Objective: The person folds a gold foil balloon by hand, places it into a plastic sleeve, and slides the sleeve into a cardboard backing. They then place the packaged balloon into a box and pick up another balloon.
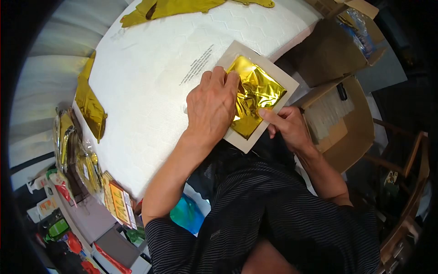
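A folded gold foil balloon lies on a square beige card, which is held tilted over the edge of a white mattress. My left hand is on the left side of the foil, with its fingers bent and pressed against it; their tips are partly hidden. My right hand pinches the card's lower right edge, its thumb on top of the foil and the other fingers underneath.
Flat gold foil pieces lie at the mattress's far edge and left edge. To the right stand an open cardboard box with clear plastic sleeves and another box. Packaged items line the left side.
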Tool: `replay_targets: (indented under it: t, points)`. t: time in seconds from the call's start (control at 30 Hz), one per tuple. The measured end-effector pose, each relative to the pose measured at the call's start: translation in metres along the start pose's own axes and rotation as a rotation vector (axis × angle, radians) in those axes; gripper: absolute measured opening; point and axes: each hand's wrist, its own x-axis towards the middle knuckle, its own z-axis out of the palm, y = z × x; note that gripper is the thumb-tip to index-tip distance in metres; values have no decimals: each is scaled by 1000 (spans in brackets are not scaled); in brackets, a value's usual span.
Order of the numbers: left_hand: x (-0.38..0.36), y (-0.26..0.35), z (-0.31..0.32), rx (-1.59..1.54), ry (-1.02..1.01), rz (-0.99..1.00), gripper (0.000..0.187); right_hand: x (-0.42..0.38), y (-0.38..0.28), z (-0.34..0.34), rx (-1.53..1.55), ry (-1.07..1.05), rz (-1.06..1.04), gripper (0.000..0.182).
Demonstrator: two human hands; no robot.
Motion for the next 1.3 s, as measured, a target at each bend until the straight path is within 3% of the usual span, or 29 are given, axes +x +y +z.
replay_targets:
  t: [0.43,0.7,0.9,1.27,1.3]
  points:
    - [7,4,-3,33,-2,10,14,1,-5,16,-2,41,-13,25]
    - [3,8,-17,145,-110,-114,15,2,-10,26,80,62,-12,25]
    - [0,10,-16,89,-127,-66,16,6,-4,32,61,32,3,24]
    - [17,6,-4,62,-12,-63,15,7,-3,35,86,-17,-18,26]
    - [16,7,-4,22,-50,-72,27,7,-3,34,105,-15,-30,25]
